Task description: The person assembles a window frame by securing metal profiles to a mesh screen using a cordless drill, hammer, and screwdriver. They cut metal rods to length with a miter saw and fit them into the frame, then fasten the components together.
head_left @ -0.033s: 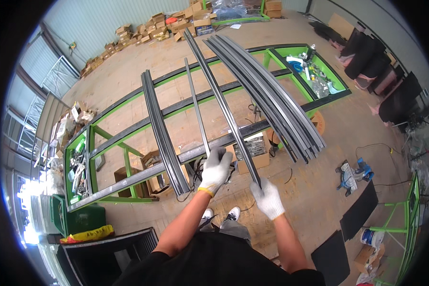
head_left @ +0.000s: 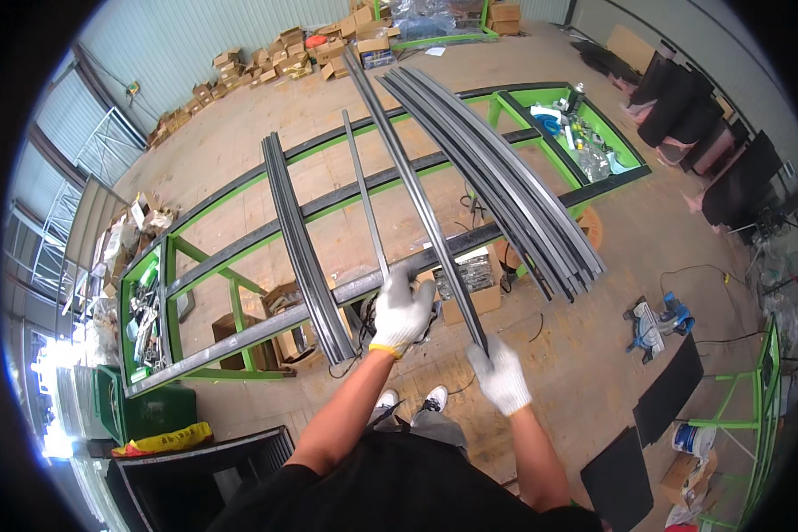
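Observation:
Both my hands wear white work gloves. My left hand [head_left: 402, 321] is closed at the near end of a thin grey metal strip [head_left: 363, 191], whose tip its fingers partly hide. My right hand [head_left: 500, 376] grips the near end of a long dark metal profile [head_left: 414, 191], which slants away to the far side. Both pieces lie across the bars of a green frame table [head_left: 217, 260] with dark-topped rails. To the left lies a narrow bundle of dark profiles [head_left: 294, 235]; a wider stack of grey and black profiles [head_left: 514, 191] rests on the right.
A green tray [head_left: 625, 146] with bottles and fittings sits at the table's right end, another tray [head_left: 130, 341] with hardware at its left. Under the near rail stands an open cardboard box [head_left: 474, 306]. A blue tool [head_left: 674, 315] with a cord lies on the floor at right.
The fingers of my left hand have shifted slightly at the strip's end. My right hand and the profiles look the same.

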A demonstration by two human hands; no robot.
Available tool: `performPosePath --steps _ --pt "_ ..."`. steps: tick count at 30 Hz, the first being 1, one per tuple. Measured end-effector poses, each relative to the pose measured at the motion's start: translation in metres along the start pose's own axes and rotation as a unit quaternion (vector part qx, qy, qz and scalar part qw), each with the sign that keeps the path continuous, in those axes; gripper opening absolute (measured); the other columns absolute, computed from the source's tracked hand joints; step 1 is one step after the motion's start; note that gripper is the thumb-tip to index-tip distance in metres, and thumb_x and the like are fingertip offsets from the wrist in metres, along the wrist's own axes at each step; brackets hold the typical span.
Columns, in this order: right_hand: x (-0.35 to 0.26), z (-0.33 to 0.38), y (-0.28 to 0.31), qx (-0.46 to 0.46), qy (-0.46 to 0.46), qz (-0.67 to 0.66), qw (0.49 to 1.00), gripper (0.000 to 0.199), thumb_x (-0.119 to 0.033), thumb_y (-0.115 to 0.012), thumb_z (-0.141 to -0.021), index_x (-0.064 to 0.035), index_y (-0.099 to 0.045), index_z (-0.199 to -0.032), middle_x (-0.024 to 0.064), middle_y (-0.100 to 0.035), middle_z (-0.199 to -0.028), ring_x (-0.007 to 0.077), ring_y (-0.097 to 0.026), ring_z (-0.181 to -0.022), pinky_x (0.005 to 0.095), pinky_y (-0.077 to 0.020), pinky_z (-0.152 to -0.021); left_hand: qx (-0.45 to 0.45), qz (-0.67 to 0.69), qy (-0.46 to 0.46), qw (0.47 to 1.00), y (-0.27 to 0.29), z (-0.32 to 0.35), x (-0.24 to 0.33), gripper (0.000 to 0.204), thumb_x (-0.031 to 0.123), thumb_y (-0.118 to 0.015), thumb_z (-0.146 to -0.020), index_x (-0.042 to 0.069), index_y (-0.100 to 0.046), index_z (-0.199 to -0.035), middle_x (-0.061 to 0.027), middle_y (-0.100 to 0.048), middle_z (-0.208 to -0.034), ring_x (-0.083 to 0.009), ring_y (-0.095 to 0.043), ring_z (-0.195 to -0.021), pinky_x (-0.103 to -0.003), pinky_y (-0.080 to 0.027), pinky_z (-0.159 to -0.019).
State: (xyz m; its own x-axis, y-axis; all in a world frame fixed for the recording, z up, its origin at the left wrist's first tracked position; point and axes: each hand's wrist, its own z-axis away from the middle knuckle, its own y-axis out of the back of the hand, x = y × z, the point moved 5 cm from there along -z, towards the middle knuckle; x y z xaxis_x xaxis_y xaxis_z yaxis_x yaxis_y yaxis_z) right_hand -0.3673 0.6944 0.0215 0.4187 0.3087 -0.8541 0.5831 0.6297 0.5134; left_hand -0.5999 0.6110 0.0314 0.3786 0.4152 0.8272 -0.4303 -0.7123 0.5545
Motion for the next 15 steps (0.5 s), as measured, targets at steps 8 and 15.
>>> performPosePath --steps 8,15 --pt "-0.044 0.118 -0.002 0.141 -0.065 0.018 0.988 0.02 -0.018 -0.072 -0.108 0.0007 -0.068 -0.103 0.022 -0.067 -0.076 0.0324 -0.068 -0.064 0.045 -0.0537 -0.062 -0.106 -0.339 -0.353 0.866 0.011 -0.145 -0.043 0.053 0.039 -0.077 -0.094 0.007 -0.07 -0.136 -0.0219 -0.063 -0.148 -0.0455 -0.052 -0.147 -0.058 -0.049 -0.115" --pt "-0.061 0.196 -0.054 0.223 -0.134 0.048 0.964 0.021 -0.018 -0.072 -0.107 0.0011 -0.066 -0.098 0.0209 -0.065 -0.074 0.0308 -0.062 -0.062 0.0451 -0.0512 -0.062 -0.102 -0.287 -0.319 0.897 -0.002 -0.172 -0.117 0.041 0.042 -0.065 -0.1 0.003 -0.078 -0.104 -0.0229 -0.065 -0.138 -0.049 -0.054 -0.14 -0.062 -0.053 -0.106"
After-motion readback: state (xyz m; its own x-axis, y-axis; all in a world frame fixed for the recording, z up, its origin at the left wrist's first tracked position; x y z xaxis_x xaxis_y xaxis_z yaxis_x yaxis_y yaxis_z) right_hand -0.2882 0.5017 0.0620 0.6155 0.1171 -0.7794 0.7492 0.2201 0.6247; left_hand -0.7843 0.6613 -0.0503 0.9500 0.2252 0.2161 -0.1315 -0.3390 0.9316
